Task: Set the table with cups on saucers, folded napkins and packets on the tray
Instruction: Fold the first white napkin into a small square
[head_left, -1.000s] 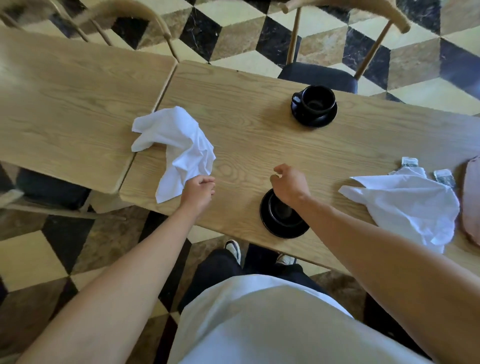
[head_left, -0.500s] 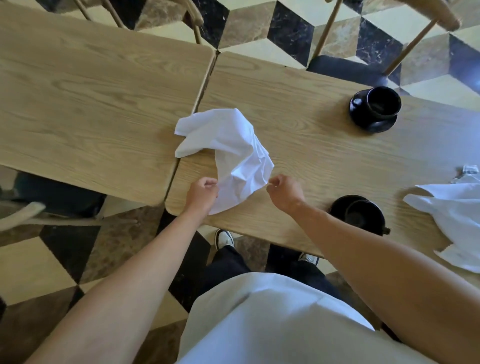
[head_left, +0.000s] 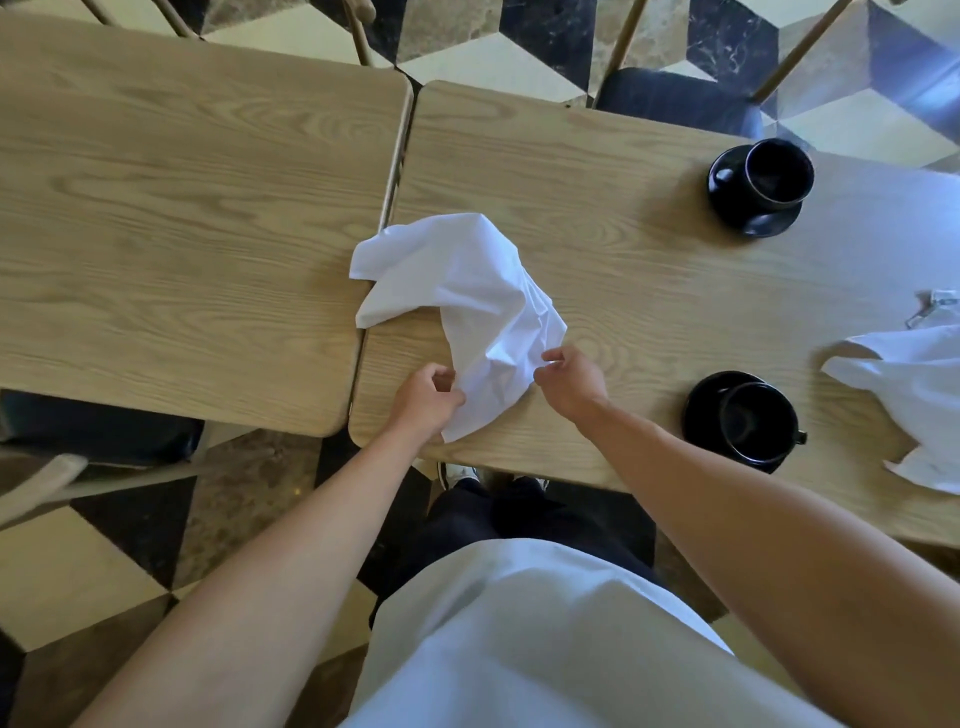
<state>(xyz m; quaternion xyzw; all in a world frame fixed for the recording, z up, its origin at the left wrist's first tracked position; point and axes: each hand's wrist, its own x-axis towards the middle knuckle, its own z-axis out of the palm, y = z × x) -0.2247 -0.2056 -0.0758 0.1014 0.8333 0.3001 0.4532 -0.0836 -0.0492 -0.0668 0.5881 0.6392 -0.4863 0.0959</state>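
A crumpled white napkin (head_left: 467, 306) lies across the seam between two wooden tables. My left hand (head_left: 423, 400) pinches its near left edge, and my right hand (head_left: 569, 382) pinches its near right edge. To the right, near the front edge, a black cup sits on a black saucer (head_left: 748, 421). Another black cup on a saucer (head_left: 756, 187) stands at the far side. A second white napkin (head_left: 914, 395) lies unfolded at the right edge, with a small packet (head_left: 937, 301) just beyond it.
The right table (head_left: 623, 249) butts against the left table (head_left: 182, 234). Chairs with dark seats stand at the far side (head_left: 675, 101) and at the near left (head_left: 98, 431). The floor is patterned in black, cream and brown tiles.
My right hand left the near cup and came to the napkin's right edge. The view has swung left, so cups and the second napkin sit further right.
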